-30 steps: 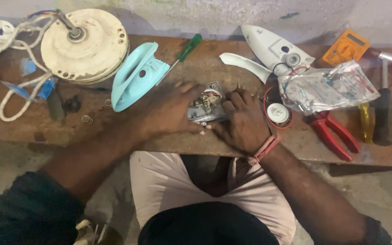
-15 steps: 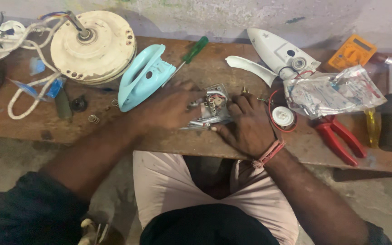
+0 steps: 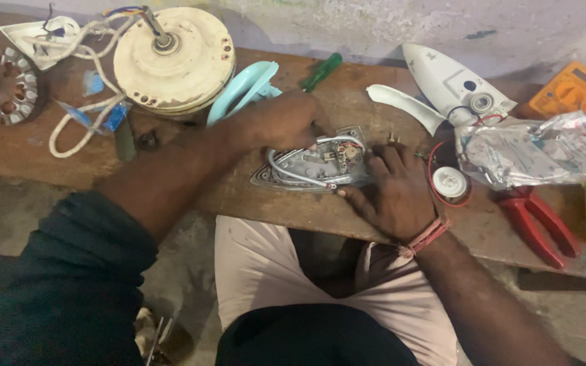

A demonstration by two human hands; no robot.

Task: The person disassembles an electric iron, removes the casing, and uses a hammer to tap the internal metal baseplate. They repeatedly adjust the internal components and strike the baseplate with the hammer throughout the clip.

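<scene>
Nearest to the camera, the person's lap fills the bottom, light trousers and a dark sleeve on the left arm. Just beyond, at the front edge of the wooden bench (image 3: 347,210), lies the iron base (image 3: 313,166), a metal soleplate with its wiring exposed, pointed end toward the left. Right hand (image 3: 395,193) sits on the right end of that base, palm down, fingers curled onto the metal and pressed against it; a red band circles the wrist. Left hand (image 3: 283,122) comes across from the left and covers the far side of the base, knuckles up, fingers bent down onto the wiring, though whether they pinch a wire I cannot tell. A white wire loops across the plate between the two hands.

Right of the right hand, a white round dial (image 3: 450,182) lies inside a loop of red wire. Further right, red pliers (image 3: 537,224) lie on the bench, and a crumpled clear plastic bag (image 3: 534,152) holds small parts too blurred to name.

Behind the hands, a pale blue iron cover (image 3: 242,91) and a green screwdriver (image 3: 321,70). Further back, a white iron shell (image 3: 452,85) and an orange meter (image 3: 568,88) on the right, a cream round fan motor (image 3: 174,61) with white cord on the left. At the far edge, a rough pale wall (image 3: 388,27).
</scene>
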